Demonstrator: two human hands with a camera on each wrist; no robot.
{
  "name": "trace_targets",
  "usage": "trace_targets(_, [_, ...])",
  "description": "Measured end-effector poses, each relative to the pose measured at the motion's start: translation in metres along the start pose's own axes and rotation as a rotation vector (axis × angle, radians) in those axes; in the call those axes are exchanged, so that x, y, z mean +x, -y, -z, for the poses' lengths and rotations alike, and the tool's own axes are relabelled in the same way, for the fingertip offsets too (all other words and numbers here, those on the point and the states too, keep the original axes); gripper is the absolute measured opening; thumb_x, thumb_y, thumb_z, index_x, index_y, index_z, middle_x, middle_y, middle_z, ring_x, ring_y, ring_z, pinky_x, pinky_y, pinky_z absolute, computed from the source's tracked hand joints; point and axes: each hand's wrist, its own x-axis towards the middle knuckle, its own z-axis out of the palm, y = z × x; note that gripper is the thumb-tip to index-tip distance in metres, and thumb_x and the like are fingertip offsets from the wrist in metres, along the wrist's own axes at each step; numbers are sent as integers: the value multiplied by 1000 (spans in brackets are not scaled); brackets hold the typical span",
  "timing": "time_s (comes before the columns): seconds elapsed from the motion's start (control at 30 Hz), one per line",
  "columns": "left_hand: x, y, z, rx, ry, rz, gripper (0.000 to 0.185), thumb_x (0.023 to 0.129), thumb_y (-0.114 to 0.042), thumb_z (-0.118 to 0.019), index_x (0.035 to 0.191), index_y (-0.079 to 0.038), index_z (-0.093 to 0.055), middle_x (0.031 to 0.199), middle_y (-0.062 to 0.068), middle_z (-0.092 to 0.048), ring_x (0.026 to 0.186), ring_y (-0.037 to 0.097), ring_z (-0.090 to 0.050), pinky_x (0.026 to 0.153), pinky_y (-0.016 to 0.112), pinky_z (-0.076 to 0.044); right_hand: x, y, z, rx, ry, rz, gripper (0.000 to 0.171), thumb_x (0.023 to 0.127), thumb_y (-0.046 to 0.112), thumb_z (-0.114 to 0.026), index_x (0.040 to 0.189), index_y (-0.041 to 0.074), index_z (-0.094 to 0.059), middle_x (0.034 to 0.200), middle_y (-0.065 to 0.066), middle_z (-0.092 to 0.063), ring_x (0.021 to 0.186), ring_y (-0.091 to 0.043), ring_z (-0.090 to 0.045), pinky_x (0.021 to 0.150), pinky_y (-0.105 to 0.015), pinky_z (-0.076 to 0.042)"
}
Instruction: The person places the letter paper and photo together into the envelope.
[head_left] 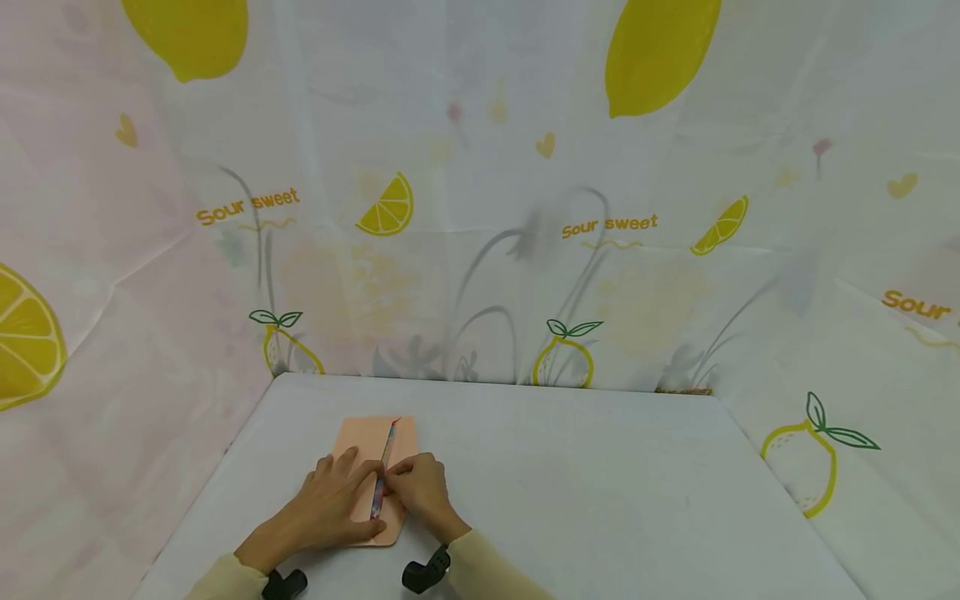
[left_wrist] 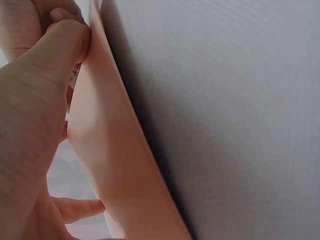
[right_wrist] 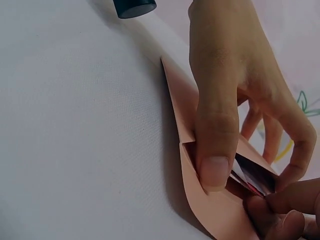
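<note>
A peach paper sheet (head_left: pixel 372 440) lies on the white table (head_left: pixel 600 492) at the near left. It is folded toward its middle, and a patterned strip (head_left: pixel 387 454) shows along the seam. My left hand (head_left: pixel 333 500) rests on the sheet's left half and its thumb (right_wrist: pixel 215 167) presses the near fold down. My right hand (head_left: pixel 422 492) pinches the raised middle flap, and its fingertips (right_wrist: pixel 280 215) sit on the patterned edge (right_wrist: pixel 252 176). The left wrist view shows the peach paper (left_wrist: pixel 115 160) close up, with my left hand (left_wrist: pixel 25 150) against its edge.
A lemon-print cloth (head_left: pixel 480 208) walls in the table at the back and on both sides. Black wrist mounts (head_left: pixel 425 572) (head_left: pixel 285 583) sit on my forearms, and one of them (right_wrist: pixel 134 6) shows in the right wrist view. Bare tabletop lies to the right of the paper.
</note>
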Motion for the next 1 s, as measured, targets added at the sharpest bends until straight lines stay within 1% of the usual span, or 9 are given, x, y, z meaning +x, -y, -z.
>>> trace_targets(0.1, [0, -1, 0, -2, 1, 1, 69, 75, -70, -79, 128, -33, -55, 139, 27, -48, 108, 50, -52, 77, 65, -46, 0, -3, 5, 2, 12, 16, 7, 81, 4, -75, 76, 8, -77, 60, 6, -68, 50, -3, -50, 45, -20, -35])
trace_targets(0.23, [0, -1, -1, 1, 13, 3, 70, 75, -70, -78, 130, -31, -57, 140, 27, -48, 108, 49, -51, 77, 65, -46, 2, -12, 18, 0, 34, 12, 4, 85, 7, -75, 80, 9, -75, 64, 6, -67, 54, -4, -53, 47, -20, -39])
trace_targets(0.4, [1, 1, 0, 14, 13, 4, 72, 75, -70, -78, 130, -30, -57, 139, 27, -48, 107, 49, -51, 77, 65, -46, 3, -24, 46, -15, 60, 10, 3, 90, 10, -72, 89, 7, -74, 67, 5, -68, 52, -6, -51, 47, -22, -39])
trace_targets(0.6, [0, 4, 1, 9, -2, -6, 72, 77, -68, -78, 133, -27, -60, 140, 29, -49, 111, 52, -50, 78, 66, -46, 1, -41, 98, -14, 48, -6, 8, 93, 11, -71, 97, 5, -74, 71, 0, -71, 49, -7, -48, 47, -23, -39])
trace_targets(0.67, [-1, 5, 2, 13, 6, -18, 74, 78, -70, -76, 135, -26, -60, 141, 30, -49, 111, 53, -51, 79, 66, -47, -1, -49, 117, -22, 44, -13, 11, 94, 12, -70, 99, 4, -74, 72, 0, -72, 50, -7, -48, 47, -23, -39])
trace_targets(0.77, [-3, 8, 2, 16, 18, -27, 78, 83, -72, -69, 143, -24, -57, 143, 29, -50, 114, 55, -52, 80, 67, -47, -5, -56, 149, -56, 21, -21, 13, 96, 14, -70, 102, 3, -74, 74, -2, -72, 51, -9, -50, 49, -24, -40])
trace_targets(0.83, [-3, 10, 2, 23, 17, -31, 81, 87, -73, -64, 149, -22, -53, 145, 27, -50, 118, 57, -51, 82, 67, -47, -9, -58, 171, -85, -8, -35, 15, 97, 16, -69, 104, 3, -73, 77, -3, -72, 52, -11, -52, 49, -26, -41])
trace_targets(0.9, [-4, 13, 3, 39, 0, -30, 80, 91, -71, -60, 152, -21, -50, 146, 25, -51, 121, 58, -50, 83, 67, -48, -16, -60, 195, -125, -53, -47, 19, 98, 21, -69, 107, 4, -73, 81, -2, -71, 55, -13, -54, 50, -28, -43])
trace_targets(1.0, [-6, 18, 10, 62, -48, -49, 74, 96, -63, -61, 153, -17, -50, 146, 25, -53, 123, 55, -52, 85, 66, -49, -30, -63, 229, -184, -124, -65, 31, 98, 35, -70, 111, 7, -73, 92, -4, -72, 63, -16, -60, 54, -31, -47])
